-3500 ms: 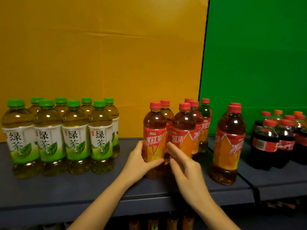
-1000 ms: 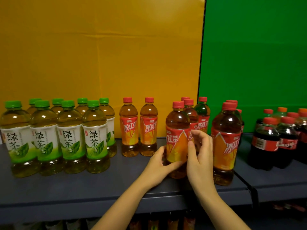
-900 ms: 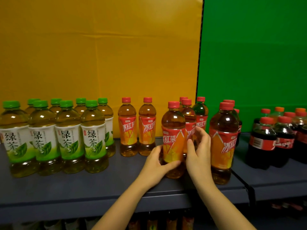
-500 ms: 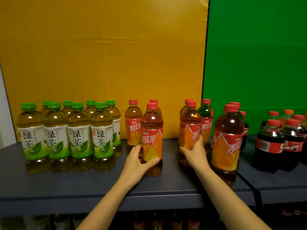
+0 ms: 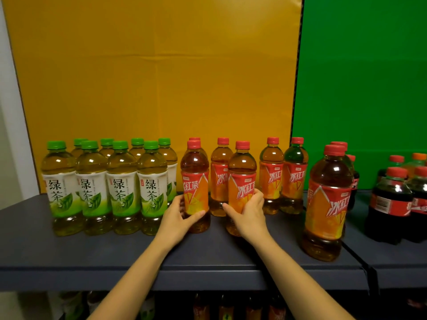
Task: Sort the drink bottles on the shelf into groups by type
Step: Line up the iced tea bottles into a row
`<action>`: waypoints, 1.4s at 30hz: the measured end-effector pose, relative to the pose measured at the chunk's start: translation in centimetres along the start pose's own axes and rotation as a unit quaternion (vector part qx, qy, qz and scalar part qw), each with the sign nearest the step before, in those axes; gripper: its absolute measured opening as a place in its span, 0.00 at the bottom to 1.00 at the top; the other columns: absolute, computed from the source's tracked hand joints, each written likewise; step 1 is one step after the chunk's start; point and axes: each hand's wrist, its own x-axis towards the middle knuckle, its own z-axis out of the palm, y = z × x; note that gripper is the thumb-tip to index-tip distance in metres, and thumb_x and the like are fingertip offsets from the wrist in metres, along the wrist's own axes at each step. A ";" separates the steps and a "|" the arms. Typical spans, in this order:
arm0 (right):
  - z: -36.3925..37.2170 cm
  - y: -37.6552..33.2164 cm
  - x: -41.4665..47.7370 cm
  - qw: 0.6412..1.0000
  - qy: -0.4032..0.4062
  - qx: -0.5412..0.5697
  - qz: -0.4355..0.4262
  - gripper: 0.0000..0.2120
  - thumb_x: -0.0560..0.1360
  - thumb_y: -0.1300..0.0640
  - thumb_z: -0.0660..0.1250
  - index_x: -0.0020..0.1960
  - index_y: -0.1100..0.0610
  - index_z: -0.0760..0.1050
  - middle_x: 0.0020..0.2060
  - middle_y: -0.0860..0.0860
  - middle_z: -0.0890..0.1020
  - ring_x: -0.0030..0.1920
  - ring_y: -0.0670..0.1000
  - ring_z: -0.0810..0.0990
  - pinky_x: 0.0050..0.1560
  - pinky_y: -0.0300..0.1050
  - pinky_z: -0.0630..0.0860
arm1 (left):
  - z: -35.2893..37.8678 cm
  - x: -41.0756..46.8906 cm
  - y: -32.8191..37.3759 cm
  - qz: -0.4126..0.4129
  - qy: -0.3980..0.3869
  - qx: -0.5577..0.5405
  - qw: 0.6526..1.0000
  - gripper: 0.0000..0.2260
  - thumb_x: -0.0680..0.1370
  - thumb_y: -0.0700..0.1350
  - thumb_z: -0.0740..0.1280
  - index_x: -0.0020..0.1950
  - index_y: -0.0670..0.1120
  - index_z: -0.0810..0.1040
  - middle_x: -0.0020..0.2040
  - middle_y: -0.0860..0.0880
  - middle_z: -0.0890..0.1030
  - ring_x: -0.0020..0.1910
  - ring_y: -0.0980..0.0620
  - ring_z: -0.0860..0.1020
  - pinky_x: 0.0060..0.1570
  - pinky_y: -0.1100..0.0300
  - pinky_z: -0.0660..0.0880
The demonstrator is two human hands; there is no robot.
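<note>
Green teas (image 5: 104,188) stand grouped at nine o'clock. At centre, left hand (image 5: 178,215) grips left red tea (image 5: 195,181), right hand (image 5: 250,213) grips right red tea (image 5: 241,179). Big red tea (image 5: 325,204) at four o'clock seems unsorted.

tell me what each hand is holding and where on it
Left hand grips the left tea bottle round its lower label; right hand grips the right tea bottle likewise.

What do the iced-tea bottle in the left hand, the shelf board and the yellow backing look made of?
Iced-tea bottle: likely clear glossy plastic; tea shows through, highlights on shoulder. Shelf board: dark, matte; painted metal or laminate, cannot tell. Yellow backing: matte sheet with fold creases, probably paper or card.
</note>
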 end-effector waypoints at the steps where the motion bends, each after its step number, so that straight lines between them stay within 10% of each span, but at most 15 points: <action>1: 0.5 -0.2 0.0 1.000 -0.003 -0.005 0.004 0.39 0.69 0.47 0.71 0.69 0.57 0.51 0.68 0.56 0.64 0.68 0.58 0.67 0.63 0.56 0.69 | 0.0 0.0 -0.1 0.001 0.005 -0.001 1.000 0.30 0.70 0.43 0.73 0.69 0.42 0.64 0.63 0.43 0.74 0.56 0.54 0.73 0.55 0.62 0.71; 21: 3.4 -0.4 -0.5 0.988 0.024 -0.140 -0.060 0.37 0.73 0.39 0.62 0.71 0.58 0.54 0.65 0.54 0.67 0.66 0.53 0.65 0.63 0.46 0.66 | 0.4 -0.1 -0.6 0.073 0.106 0.109 0.986 0.30 0.66 0.51 0.76 0.63 0.43 0.70 0.58 0.46 0.79 0.50 0.57 0.76 0.49 0.66 0.72; 30: 2.9 -0.2 -0.5 0.999 0.005 -0.029 -0.034 0.35 0.72 0.37 0.62 0.72 0.55 0.56 0.67 0.52 0.67 0.67 0.52 0.64 0.67 0.49 0.63 | 0.5 -0.7 -0.2 0.104 0.118 0.131 0.979 0.35 0.65 0.57 0.74 0.68 0.47 0.66 0.61 0.53 0.75 0.58 0.55 0.76 0.56 0.56 0.76; 36: 0.9 0.2 -0.1 0.992 0.082 0.096 -0.021 0.23 0.78 0.49 0.58 0.70 0.57 0.61 0.67 0.52 0.66 0.69 0.50 0.62 0.65 0.43 0.61 | 0.0 -2.4 1.7 0.199 0.229 0.183 0.935 0.15 0.72 0.49 0.68 0.54 0.45 0.69 0.48 0.50 0.73 0.44 0.52 0.76 0.38 0.66 0.70; 42: -2.6 2.1 2.3 0.979 0.176 0.104 0.021 0.22 0.76 0.63 0.61 0.69 0.62 0.61 0.67 0.59 0.66 0.68 0.57 0.65 0.67 0.48 0.62 | 3.7 -3.6 4.3 0.332 0.044 0.141 0.932 0.03 0.73 0.45 0.63 0.46 0.49 0.71 0.42 0.54 0.73 0.41 0.61 0.71 0.42 0.70 0.69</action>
